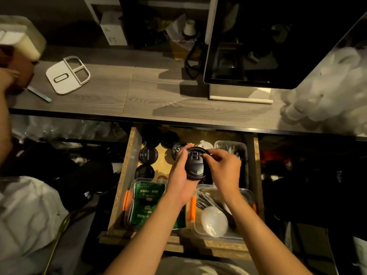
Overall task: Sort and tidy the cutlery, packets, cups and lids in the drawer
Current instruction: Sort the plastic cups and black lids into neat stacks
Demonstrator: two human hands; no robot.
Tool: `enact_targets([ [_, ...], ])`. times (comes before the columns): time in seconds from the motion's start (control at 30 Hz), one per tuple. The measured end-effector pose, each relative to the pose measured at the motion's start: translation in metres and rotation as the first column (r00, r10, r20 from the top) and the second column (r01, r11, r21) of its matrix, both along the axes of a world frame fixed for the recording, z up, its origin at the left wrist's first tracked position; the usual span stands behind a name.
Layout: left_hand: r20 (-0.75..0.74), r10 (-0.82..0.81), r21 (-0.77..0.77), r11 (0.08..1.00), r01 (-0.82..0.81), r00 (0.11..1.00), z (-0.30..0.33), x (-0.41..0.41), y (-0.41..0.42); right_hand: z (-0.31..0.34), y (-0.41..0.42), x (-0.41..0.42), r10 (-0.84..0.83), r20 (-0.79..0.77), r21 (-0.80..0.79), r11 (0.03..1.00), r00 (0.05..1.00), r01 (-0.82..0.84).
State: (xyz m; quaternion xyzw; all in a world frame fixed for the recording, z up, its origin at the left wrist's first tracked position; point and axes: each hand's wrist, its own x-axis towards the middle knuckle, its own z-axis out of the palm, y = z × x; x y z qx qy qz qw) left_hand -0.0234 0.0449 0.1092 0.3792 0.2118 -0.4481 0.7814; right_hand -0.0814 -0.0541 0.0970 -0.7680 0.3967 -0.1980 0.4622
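Tub holds cutlery; tub beside, packets.

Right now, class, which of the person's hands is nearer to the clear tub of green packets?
Left. The left hand holds the black lid right above the back edge of the tub of green packets; the right hand grips the lid's other side, farther right.

Drawer, open below the table front edge. Rear left: loose cup lids. Rear right: tray of cutlery. Front left: container of packets. Front right: container of utensils. Above drawer centre: lid stack, between left hand and right hand. On table: monitor at right, flat lid at left.
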Motion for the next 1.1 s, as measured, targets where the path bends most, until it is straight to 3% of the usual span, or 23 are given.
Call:
enact_targets([
  [0.23,-0.072,-0.055,-0.086,0.995,0.049,0.996,0.007,-0.010,-0.001,-0.008,-0.010,-0.012,0.112,-0.028,-0.149,0.982,0.993,-0.115],
  [0.3,-0.101,-0.051,-0.074,0.996,0.044,0.994,0.003,-0.010,0.003,-0.013,-0.011,-0.011,0.141,0.032,0.001,0.990,0.990,-0.141],
  [0.37,-0.100,-0.016,-0.005,1.000,0.016,0.995,-0.007,-0.005,0.007,-0.020,-0.013,-0.007,0.094,0.123,0.325,0.937,0.988,-0.130],
  [0.4,-0.088,0.007,0.035,0.999,-0.004,0.996,-0.015,0.000,0.010,-0.028,-0.015,-0.004,0.039,0.126,0.456,0.885,0.991,-0.093],
  [0.47,-0.074,0.070,0.089,0.994,-0.064,0.995,-0.035,0.015,0.021,-0.053,-0.021,0.000,-0.065,0.035,0.547,0.836,0.997,0.035],
  [0.53,-0.071,0.141,0.121,0.984,-0.132,0.987,-0.054,0.032,0.033,-0.087,-0.028,0.002,-0.046,-0.128,0.471,0.876,0.991,0.102],
  [0.67,-0.061,0.171,0.150,0.976,-0.160,0.983,-0.087,0.059,0.045,-0.142,-0.036,0.011,0.241,-0.386,0.378,0.922,0.890,-0.085],
  [0.83,-0.097,0.164,0.166,0.975,-0.146,0.982,-0.123,0.076,0.043,-0.185,-0.029,0.031,0.379,-0.511,0.301,0.920,0.771,-0.252],
  [0.93,-0.124,0.165,0.162,0.976,-0.145,0.978,-0.139,0.080,0.042,-0.204,-0.025,0.040,0.365,-0.591,0.240,0.931,0.719,-0.275],
  [1.1,-0.131,0.124,0.157,0.982,-0.103,0.984,-0.150,0.082,0.043,-0.212,-0.024,0.042,0.274,-0.633,0.148,0.961,0.725,-0.234],
])
